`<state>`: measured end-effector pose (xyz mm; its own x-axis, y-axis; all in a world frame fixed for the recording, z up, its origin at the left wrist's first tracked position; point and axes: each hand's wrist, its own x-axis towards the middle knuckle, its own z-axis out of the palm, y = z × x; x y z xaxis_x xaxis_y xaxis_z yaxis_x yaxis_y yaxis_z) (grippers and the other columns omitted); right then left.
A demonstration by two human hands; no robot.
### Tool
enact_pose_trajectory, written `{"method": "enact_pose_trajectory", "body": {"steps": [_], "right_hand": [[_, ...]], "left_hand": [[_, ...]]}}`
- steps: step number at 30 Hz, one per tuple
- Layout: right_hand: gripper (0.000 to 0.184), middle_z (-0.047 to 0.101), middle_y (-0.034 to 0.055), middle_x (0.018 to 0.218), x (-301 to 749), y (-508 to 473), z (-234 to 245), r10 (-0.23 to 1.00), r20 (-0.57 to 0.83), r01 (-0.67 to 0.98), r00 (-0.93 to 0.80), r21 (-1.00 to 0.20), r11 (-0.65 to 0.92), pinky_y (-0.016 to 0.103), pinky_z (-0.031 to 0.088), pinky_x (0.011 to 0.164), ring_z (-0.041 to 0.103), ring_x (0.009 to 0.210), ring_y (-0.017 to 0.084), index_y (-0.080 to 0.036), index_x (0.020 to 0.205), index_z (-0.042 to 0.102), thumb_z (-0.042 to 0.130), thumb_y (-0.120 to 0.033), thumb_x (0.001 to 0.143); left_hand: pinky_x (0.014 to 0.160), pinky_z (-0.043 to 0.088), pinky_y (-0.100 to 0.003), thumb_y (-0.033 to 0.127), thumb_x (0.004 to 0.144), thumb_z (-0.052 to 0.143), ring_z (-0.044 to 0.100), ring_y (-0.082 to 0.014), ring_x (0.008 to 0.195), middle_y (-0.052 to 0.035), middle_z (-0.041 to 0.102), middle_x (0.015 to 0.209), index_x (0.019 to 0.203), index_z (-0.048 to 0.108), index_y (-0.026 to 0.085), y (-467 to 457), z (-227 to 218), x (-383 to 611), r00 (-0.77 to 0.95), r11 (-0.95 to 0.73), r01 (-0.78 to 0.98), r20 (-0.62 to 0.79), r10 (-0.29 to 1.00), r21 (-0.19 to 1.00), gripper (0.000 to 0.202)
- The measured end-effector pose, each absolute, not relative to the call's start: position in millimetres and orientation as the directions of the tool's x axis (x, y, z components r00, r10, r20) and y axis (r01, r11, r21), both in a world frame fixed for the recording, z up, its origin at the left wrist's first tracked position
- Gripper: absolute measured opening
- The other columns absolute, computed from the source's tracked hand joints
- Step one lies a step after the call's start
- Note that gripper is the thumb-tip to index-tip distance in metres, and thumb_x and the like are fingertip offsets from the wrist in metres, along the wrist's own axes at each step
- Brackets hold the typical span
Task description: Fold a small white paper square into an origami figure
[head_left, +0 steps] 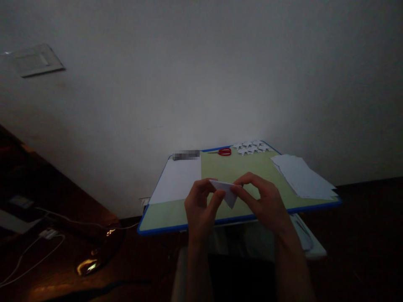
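Note:
Between my two hands is a small piece of folded white paper (230,199), a triangle with its point hanging down. My left hand (203,203) pinches its left side between thumb and fingers. At the upper right corner, my right hand (262,199) grips the paper with thumb and forefinger. Both hands are raised over the front part of a pale green table (170,218) with a blue edge. Part of the paper is hidden behind my left thumb.
White sheets (304,176) lie stacked at the table's right, one large sheet (178,178) at its left. Along the back are red-handled scissors (224,152), several small folded paper pieces (252,147) and a blurred-out item (186,154). A wall (201,84) rises behind; cables (78,222) run at left.

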<state>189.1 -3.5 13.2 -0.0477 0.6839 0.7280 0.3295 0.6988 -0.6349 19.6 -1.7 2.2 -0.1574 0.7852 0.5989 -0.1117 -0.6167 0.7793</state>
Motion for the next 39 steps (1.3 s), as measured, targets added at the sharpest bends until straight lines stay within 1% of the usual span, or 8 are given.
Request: {"method": "enact_pose_trajectory", "body": {"steps": [4, 10, 13, 18, 24, 30, 36, 39], "right_hand": [[0.010, 0.067, -0.0034, 0.080, 184.3, -2.3, 13.9, 0.685, 0.727, 0.302, -0.052, -0.642, 0.704, 0.028, 0.046, 0.074, 0.063, 0.077, 0.015, -0.023, 0.087, 0.067, 0.071, -0.025, 0.096], [0.006, 0.065, -0.0016, 0.083, 178.3, -2.2, 14.8, 0.657, 0.738, 0.260, -0.152, -0.612, 0.747, 0.028, 0.046, 0.074, 0.061, 0.079, 0.015, -0.022, 0.089, 0.066, 0.069, -0.020, 0.095], [0.008, 0.064, -0.0024, 0.079, 176.7, -1.9, 14.6, 0.665, 0.731, 0.240, -0.154, -0.625, 0.743, 0.027, 0.045, 0.070, 0.060, 0.074, 0.014, -0.022, 0.087, 0.066, 0.069, -0.022, 0.095], [0.011, 0.063, -0.0035, 0.075, 178.4, -0.3, 13.0, 0.684, 0.716, 0.241, -0.141, -0.645, 0.725, 0.025, 0.044, 0.068, 0.059, 0.071, 0.013, -0.021, 0.083, 0.065, 0.070, -0.021, 0.093], [0.011, 0.063, -0.0035, 0.076, 181.5, -0.2, 11.6, 0.697, 0.696, 0.231, -0.173, -0.659, 0.716, 0.026, 0.045, 0.068, 0.059, 0.071, 0.013, -0.022, 0.083, 0.065, 0.069, -0.021, 0.093], [0.008, 0.064, -0.0021, 0.080, 177.8, 0.0, 12.1, 0.686, 0.708, 0.197, -0.168, -0.658, 0.727, 0.027, 0.046, 0.072, 0.060, 0.076, 0.015, -0.022, 0.087, 0.067, 0.069, -0.022, 0.095], [0.013, 0.063, -0.0019, 0.080, 175.9, -0.5, 12.5, 0.632, 0.765, 0.220, -0.127, -0.599, 0.770, 0.028, 0.045, 0.071, 0.060, 0.076, 0.015, -0.022, 0.084, 0.064, 0.067, -0.018, 0.096], [0.011, 0.064, -0.0021, 0.080, 175.4, -0.1, 11.8, 0.643, 0.764, 0.217, -0.048, -0.621, 0.754, 0.029, 0.045, 0.072, 0.059, 0.076, 0.015, -0.023, 0.086, 0.067, 0.068, -0.019, 0.097]], "left_hand": [[0.068, 0.052, -0.023, 0.027, 0.083, 0.086, 0.063, -0.0131, 0.071, 0.0008, 0.067, 0.073, 0.077, 0.070, 0.018, 1.8, -3.3, 23.2, -0.223, -0.631, -0.161, 0.595, 0.772, 0.759, 0.019], [0.065, 0.048, -0.023, 0.021, 0.082, 0.085, 0.060, -0.0129, 0.068, 0.0012, 0.066, 0.071, 0.075, 0.071, 0.018, 2.2, -1.7, 14.2, -0.184, -0.661, -0.105, 0.638, 0.748, 0.743, 0.016], [0.064, 0.046, -0.022, 0.021, 0.083, 0.084, 0.059, -0.0127, 0.069, 0.0017, 0.065, 0.071, 0.076, 0.070, 0.018, 2.2, -1.9, 13.1, -0.162, -0.658, -0.122, 0.639, 0.752, 0.743, 0.016], [0.069, 0.047, -0.022, 0.022, 0.090, 0.078, 0.060, -0.0125, 0.074, 0.0007, 0.067, 0.077, 0.082, 0.073, 0.019, 4.3, -3.4, 15.6, -0.117, -0.637, -0.160, 0.627, 0.770, 0.754, 0.010], [0.068, 0.047, -0.022, 0.018, 0.087, 0.081, 0.061, -0.0123, 0.074, 0.0010, 0.068, 0.077, 0.084, 0.075, 0.020, 6.0, -3.2, 13.1, -0.074, -0.620, -0.211, 0.620, 0.781, 0.756, 0.007], [0.072, 0.048, -0.024, 0.017, 0.089, 0.079, 0.061, -0.0131, 0.077, -0.0002, 0.068, 0.079, 0.084, 0.075, 0.019, 1.2, -2.4, 9.4, -0.047, -0.633, -0.113, 0.632, 0.773, 0.766, 0.007], [0.073, 0.051, -0.025, 0.023, 0.088, 0.081, 0.065, -0.0148, 0.077, -0.0016, 0.072, 0.079, 0.084, 0.076, 0.019, 1.5, -3.5, 11.2, -0.061, -0.627, -0.101, 0.624, 0.779, 0.773, 0.008], [0.078, 0.054, -0.027, 0.031, 0.089, 0.081, 0.069, -0.0176, 0.084, -0.0042, 0.076, 0.088, 0.093, 0.077, 0.019, 3.8, -5.3, 15.8, -0.024, -0.572, -0.141, 0.575, 0.818, 0.808, 0.013]]}}
